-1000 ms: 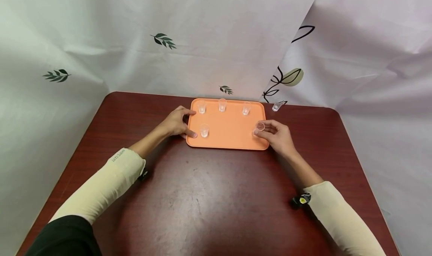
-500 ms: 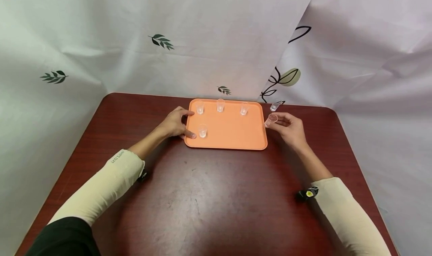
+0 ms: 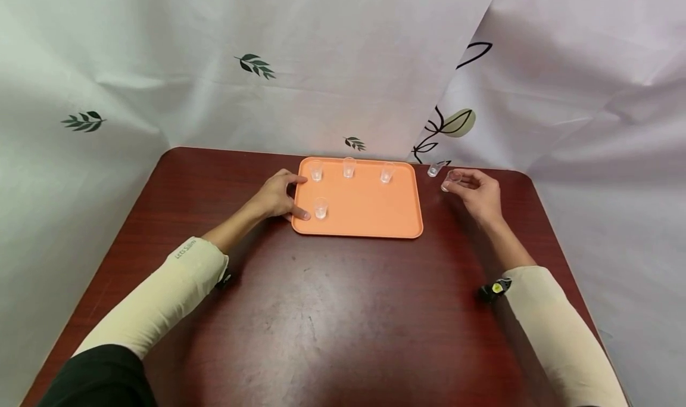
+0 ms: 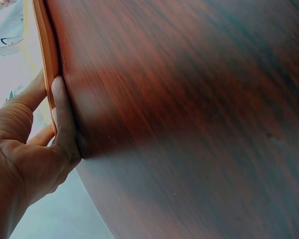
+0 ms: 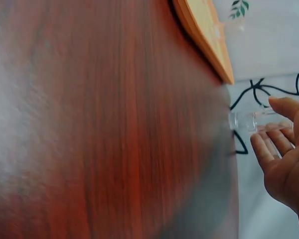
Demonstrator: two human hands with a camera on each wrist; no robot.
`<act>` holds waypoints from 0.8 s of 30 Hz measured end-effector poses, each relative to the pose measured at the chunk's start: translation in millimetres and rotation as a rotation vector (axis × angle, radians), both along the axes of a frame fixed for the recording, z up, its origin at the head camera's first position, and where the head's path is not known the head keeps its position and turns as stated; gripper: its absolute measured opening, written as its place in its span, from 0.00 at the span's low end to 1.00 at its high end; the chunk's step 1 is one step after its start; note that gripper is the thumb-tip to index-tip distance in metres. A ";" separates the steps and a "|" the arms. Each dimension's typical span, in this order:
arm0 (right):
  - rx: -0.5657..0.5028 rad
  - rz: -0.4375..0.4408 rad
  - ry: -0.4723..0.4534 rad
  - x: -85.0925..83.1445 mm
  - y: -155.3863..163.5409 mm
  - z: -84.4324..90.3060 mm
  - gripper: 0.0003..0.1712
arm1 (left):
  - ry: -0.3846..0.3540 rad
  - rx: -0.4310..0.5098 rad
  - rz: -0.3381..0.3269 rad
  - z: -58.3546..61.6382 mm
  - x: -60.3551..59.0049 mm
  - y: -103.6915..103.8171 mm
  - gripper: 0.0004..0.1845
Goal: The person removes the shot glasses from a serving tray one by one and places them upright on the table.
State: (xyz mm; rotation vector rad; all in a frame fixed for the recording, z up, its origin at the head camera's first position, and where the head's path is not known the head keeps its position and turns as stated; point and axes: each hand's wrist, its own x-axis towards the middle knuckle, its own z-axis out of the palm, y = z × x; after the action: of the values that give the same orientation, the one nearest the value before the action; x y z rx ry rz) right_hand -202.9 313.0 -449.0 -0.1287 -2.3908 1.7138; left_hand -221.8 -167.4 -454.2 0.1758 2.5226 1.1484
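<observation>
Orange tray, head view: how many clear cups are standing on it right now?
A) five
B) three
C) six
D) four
D: the orange tray carries three cups along its far edge and one near its left front corner; the right hand holds another cup off the tray, beside a sixth cup on the table.

The person wears long cream sleeves [image 3: 161,297] on both arms, the left one printed with small grey lettering near the cuff. A small black device [image 3: 494,289] with a yellow spot sits at the right wrist, and dark clothing [image 3: 99,376] shows at seven o'clock.
</observation>
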 end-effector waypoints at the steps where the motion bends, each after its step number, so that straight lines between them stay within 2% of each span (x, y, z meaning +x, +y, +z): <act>1: -0.001 -0.007 -0.001 -2.1 1.0 -0.2 0.25 | 0.000 0.002 0.001 0.0 0.3 -0.3 0.56; 10: 0.060 -0.058 -0.052 -18.8 5.4 -1.1 0.27 | -0.001 0.000 -0.002 -0.1 1.5 -1.3 0.55; 24: 0.037 -0.138 -0.140 -35.3 13.6 -8.7 0.28 | 0.015 0.002 -0.010 1.7 1.3 0.3 0.56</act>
State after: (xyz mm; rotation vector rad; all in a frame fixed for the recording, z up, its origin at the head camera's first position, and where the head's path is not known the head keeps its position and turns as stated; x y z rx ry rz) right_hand -238.2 326.6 -457.6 -0.4111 -2.4455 1.6471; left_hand -220.5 -167.0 -452.5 0.1974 2.5307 1.1504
